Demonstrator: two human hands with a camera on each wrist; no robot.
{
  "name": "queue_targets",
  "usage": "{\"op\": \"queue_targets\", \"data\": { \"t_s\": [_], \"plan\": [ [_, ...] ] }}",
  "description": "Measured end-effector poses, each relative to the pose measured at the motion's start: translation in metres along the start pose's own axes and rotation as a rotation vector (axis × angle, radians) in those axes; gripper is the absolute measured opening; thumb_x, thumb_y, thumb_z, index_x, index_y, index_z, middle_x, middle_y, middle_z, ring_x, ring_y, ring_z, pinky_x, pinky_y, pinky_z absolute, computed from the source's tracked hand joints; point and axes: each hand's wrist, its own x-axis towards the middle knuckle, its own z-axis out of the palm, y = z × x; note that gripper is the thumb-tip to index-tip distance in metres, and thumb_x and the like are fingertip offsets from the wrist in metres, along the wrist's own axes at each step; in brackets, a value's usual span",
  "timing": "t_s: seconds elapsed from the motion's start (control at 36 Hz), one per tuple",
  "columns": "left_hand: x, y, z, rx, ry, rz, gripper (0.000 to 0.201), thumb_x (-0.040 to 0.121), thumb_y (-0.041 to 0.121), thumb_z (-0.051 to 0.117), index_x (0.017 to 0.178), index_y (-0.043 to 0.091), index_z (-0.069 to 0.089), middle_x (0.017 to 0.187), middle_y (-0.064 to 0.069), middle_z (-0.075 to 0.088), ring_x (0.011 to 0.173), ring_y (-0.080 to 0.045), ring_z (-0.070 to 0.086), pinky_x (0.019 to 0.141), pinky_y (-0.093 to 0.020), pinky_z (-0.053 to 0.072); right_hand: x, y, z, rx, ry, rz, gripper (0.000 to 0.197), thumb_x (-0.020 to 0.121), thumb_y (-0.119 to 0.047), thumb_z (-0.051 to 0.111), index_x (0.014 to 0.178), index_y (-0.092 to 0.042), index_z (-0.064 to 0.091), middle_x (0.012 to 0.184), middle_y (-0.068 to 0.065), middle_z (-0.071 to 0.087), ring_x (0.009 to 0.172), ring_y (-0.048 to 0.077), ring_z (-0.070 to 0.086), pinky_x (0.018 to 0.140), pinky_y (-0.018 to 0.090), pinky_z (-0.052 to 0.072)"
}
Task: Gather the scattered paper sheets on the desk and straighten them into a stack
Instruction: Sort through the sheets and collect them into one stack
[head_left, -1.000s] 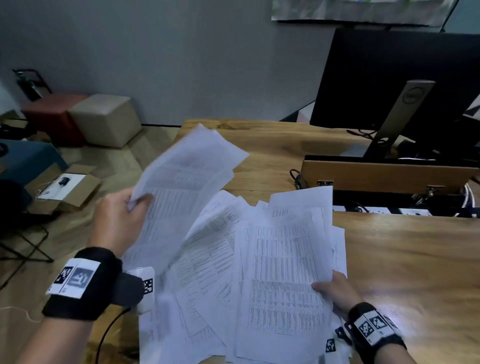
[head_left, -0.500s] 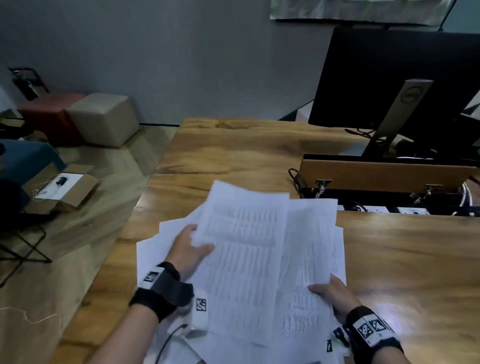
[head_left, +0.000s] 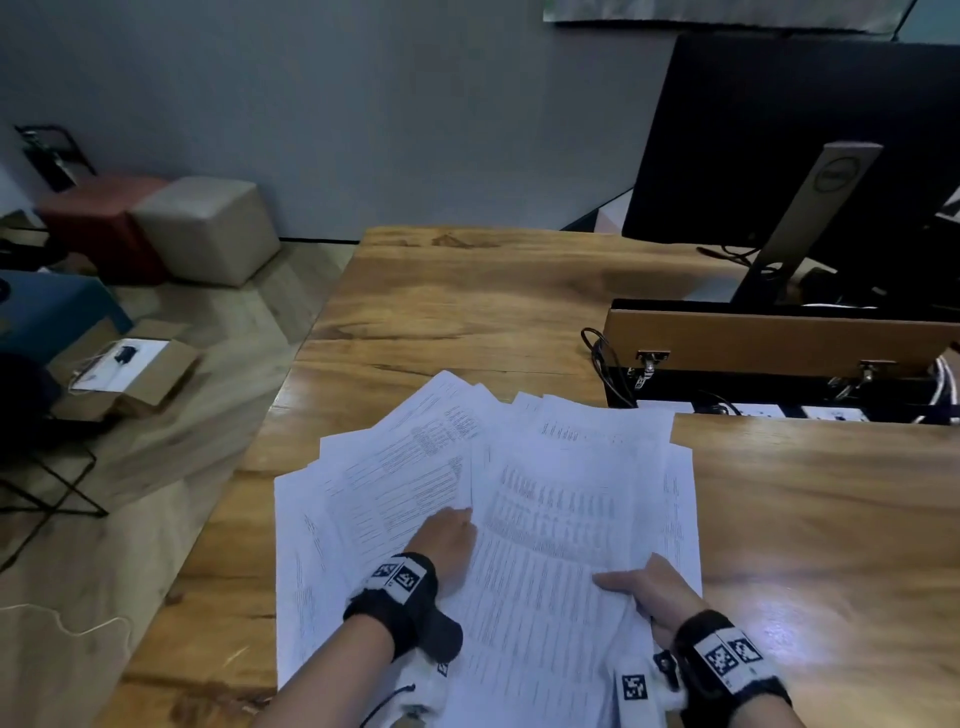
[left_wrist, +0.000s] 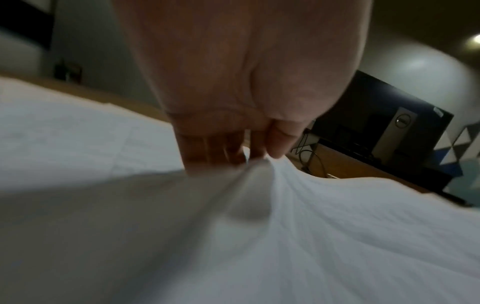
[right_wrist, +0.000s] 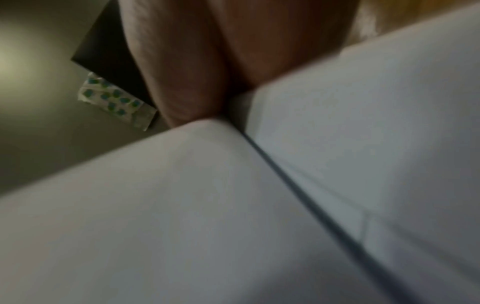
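paper sheets (head_left: 524, 525): light, limp, slippery, fanned | left hand (head_left: 448, 545) pinches top-sheet edge | right hand (head_left: 655, 592) clamps pile's right edge | grip opposite edges

Dim indoor light; wrist views blurred, perhaps by motion; head view edges bowed.
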Motion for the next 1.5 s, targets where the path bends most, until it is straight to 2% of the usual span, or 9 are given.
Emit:
{"op": "queue_targets", "data": {
  "t_s": [0.11,0.33,0.56,0.67,0.78,0.94,1.17,1.36,1.5],
  "plan": [
    [0.015,-0.009,-0.031,0.160,0.186,0.012,0.023,0.092,0.015,0.042,0.108,0.014,0.059,0.125,-0.006,0.049,0.115,-0.027,0.050,0.092,-0.037,0.047,0.000,-0.001,-0.012,-0.029,0.053,-0.009,0.041,0.080,0.016,0.070,0.119,0.006,0.061,0.104,0.026,0.075,0.093,0.042,0.073,0.072,0.046,0.061],
    [0.047,-0.035,-0.056,0.456,0.000,-0.019,0.114,0.057,0.065,0.073,0.146,0.017,0.020,0.145,-0.012,0.030,0.134,-0.033,0.031,0.100,-0.051,0.043,-0.015,-0.005,-0.047,0.042,-0.043,-0.039,0.044,0.079,0.018,0.066,0.119,0.000,0.060,0.112,0.029,0.072,0.105,0.048,0.068,0.095,0.064,0.051],
    [0.059,-0.029,-0.066,0.434,-0.052,-0.075,0.062,0.059,0.057,0.078,0.098,0.019,0.049,0.089,0.002,0.060,0.082,-0.022,0.059,0.074,-0.037,0.048,-0.017,-0.006,-0.051,0.090,-0.052,-0.058,0.041,0.086,0.022,0.053,0.121,0.001,0.059,0.115,0.029,0.071,0.109,0.048,0.066,0.099,0.068,0.045],
    [0.062,-0.028,-0.067,0.320,-0.109,-0.100,0.044,0.074,0.039,0.077,0.096,0.004,0.062,0.115,-0.011,0.063,0.085,-0.029,0.066,0.072,-0.037,0.051,-0.015,-0.007,-0.049,0.094,-0.070,-0.044,0.040,0.087,0.019,0.055,0.122,0.000,0.059,0.117,0.029,0.070,0.111,0.049,0.065,0.101,0.070,0.044],
    [0.067,-0.033,-0.077,0.323,0.023,-0.113,0.040,0.076,0.026,0.072,0.062,0.018,0.035,0.067,-0.002,0.044,0.057,-0.020,0.043,0.053,-0.026,0.032,-0.013,-0.010,-0.046,0.081,-0.058,-0.052,0.043,0.086,0.019,0.057,0.125,0.002,0.058,0.120,0.029,0.069,0.112,0.048,0.065,0.102,0.068,0.044],
    [0.072,-0.044,-0.087,0.538,0.013,-0.146,0.039,0.083,0.038,0.067,0.114,0.015,0.058,0.128,-0.011,0.038,0.124,-0.032,0.036,0.086,-0.041,0.045,-0.013,-0.014,-0.043,0.076,-0.061,-0.060,0.044,0.087,0.019,0.055,0.128,0.004,0.056,0.122,0.031,0.067,0.114,0.049,0.064,0.100,0.065,0.046],
    [0.070,-0.056,-0.093,0.442,0.020,-0.172,0.090,0.062,0.051,0.080,0.129,0.017,0.031,0.125,-0.013,0.042,0.112,-0.034,0.044,0.085,-0.046,0.049,-0.012,-0.013,-0.040,0.059,-0.048,-0.054,0.043,0.087,0.019,0.056,0.127,0.003,0.057,0.117,0.028,0.071,0.108,0.045,0.068,0.087,0.055,0.058],
    [0.062,-0.048,-0.098,0.471,0.022,-0.184,0.042,0.065,0.044,0.076,0.076,0.021,0.042,0.093,-0.002,0.058,0.093,-0.026,0.051,0.085,-0.043,0.048,-0.014,-0.012,-0.038,0.038,-0.038,-0.065,0.039,0.087,0.018,0.058,0.122,0.001,0.060,0.109,0.022,0.076,0.098,0.038,0.073,0.083,0.048,0.060],
    [0.049,-0.038,-0.115,0.378,0.064,-0.102,0.047,0.076,0.025,0.068,0.122,0.018,0.059,0.112,-0.002,0.066,0.099,-0.027,0.063,0.079,-0.034,0.051,-0.011,-0.011,-0.039,0.027,-0.022,-0.073,0.039,0.086,0.018,0.059,0.121,0.002,0.061,0.109,0.022,0.076,0.102,0.041,0.071,0.090,0.052,0.055]
  ]
}}
